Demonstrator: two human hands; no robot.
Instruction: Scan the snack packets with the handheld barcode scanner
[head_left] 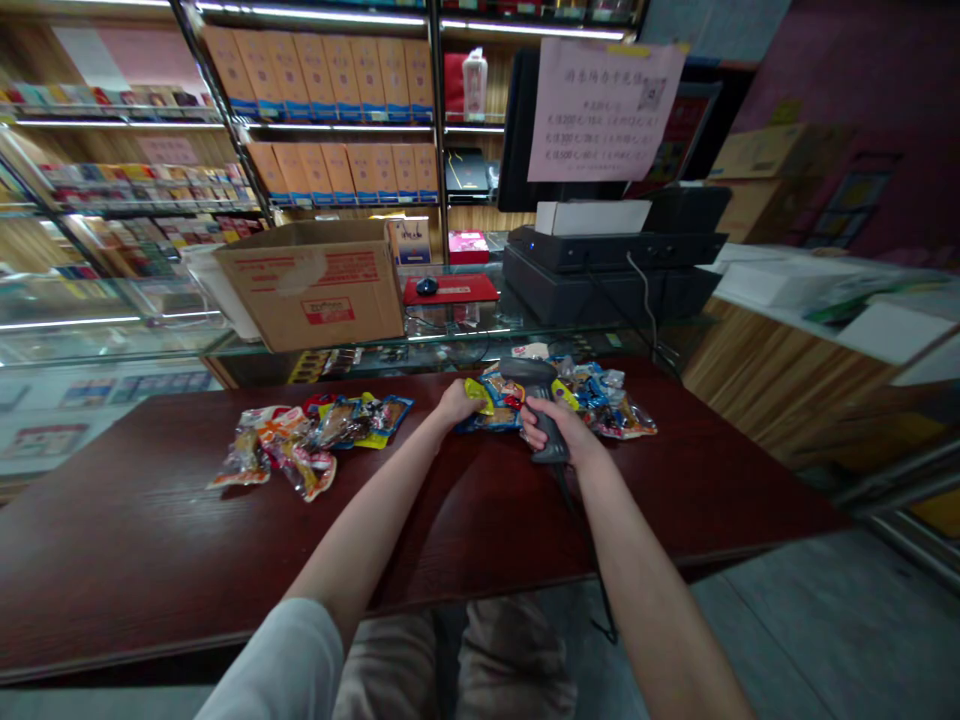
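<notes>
My right hand is wrapped round the grip of a dark grey barcode scanner, whose head points up and to the left over a pile of snack packets. A black cable runs down from its handle past the table's front edge. My left hand is closed on the end of a yellow snack packet at the left side of that pile. Blue and clear snack packets lie behind and right of the scanner. Farther left on the table is a second group of packets, red, white, blue and yellow.
The dark red table stands before a glass counter. On the counter are an open cardboard box, a red mouse pad with a mouse, and a black cash register below a monitor with a paper notice. Shelves of boxed goods rise behind.
</notes>
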